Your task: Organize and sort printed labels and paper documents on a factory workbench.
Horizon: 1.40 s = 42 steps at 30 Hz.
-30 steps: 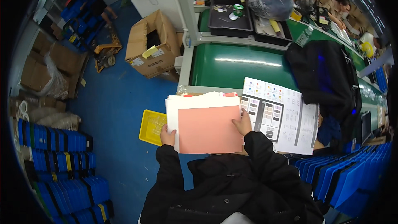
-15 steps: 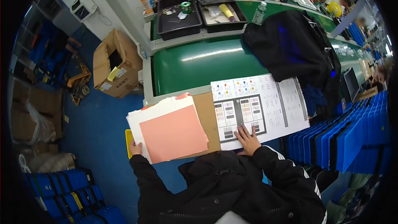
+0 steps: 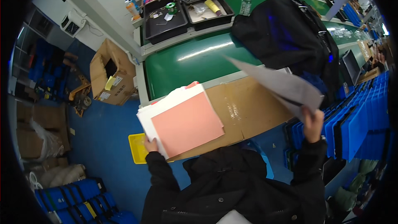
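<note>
My left hand (image 3: 151, 144) grips the near left edge of a stack of white paper (image 3: 146, 121), thumb on top and fingers hidden beneath. A pink sheet (image 3: 187, 125) lies on that stack. On the right, my right hand (image 3: 313, 124) is closed on the edge of a large printed sheet (image 3: 286, 86), held up off the cardboard and bent, its far corner pointing left. Most of its face is turned from view. Brown cardboard (image 3: 244, 108) lies flat under the stack and reaches to the right.
A green table (image 3: 186, 68) lies beyond, bearing black trays (image 3: 166, 27), a bottle (image 3: 246, 4) and a dark jacket (image 3: 286, 33). Blue bins (image 3: 348, 126) stand on the right. A yellow tray (image 3: 138, 149) and a cardboard box (image 3: 112, 74) are at left.
My right hand has gone from lying flat on the printed sheet to lifting it up and rightward, baring the cardboard. My left hand still holds the paper stack.
</note>
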Each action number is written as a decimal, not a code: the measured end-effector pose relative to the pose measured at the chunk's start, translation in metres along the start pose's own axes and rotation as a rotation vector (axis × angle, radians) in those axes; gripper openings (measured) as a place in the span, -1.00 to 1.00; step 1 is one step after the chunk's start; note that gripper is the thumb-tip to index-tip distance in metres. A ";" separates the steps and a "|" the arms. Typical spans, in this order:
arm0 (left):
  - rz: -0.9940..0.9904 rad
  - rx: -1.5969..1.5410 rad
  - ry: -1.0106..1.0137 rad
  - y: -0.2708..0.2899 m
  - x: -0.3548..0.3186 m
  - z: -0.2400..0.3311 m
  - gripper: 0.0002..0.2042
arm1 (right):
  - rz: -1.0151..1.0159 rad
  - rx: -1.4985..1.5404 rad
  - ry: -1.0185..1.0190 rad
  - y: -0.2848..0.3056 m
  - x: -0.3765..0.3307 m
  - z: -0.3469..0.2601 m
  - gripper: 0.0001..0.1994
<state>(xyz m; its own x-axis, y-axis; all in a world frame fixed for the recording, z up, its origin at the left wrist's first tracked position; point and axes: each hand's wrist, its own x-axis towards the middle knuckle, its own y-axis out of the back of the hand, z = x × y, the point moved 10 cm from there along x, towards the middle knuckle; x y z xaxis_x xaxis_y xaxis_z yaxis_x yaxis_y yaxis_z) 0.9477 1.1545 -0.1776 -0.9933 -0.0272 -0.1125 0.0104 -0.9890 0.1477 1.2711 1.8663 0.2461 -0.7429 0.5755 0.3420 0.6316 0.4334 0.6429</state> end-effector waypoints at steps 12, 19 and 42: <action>-0.525 0.389 -0.408 -0.302 -0.096 0.324 -0.18 | 0.126 0.766 -0.309 0.077 0.043 0.005 -0.54; -0.696 -0.137 -0.468 -0.456 -0.105 0.372 -0.11 | 0.001 1.113 -0.444 0.006 0.068 0.067 -0.49; -1.067 -0.011 -0.621 -0.492 -0.221 0.475 -0.60 | -0.332 -0.128 0.259 -0.054 0.001 -0.076 0.12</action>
<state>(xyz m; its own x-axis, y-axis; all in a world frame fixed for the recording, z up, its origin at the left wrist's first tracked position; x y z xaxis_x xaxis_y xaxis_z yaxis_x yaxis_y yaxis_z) 1.1072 1.7162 0.2413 -0.3915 0.8648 0.3143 -0.8408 -0.4750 0.2595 1.2195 1.7903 0.2637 -0.9424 0.2193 0.2524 0.3285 0.4667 0.8211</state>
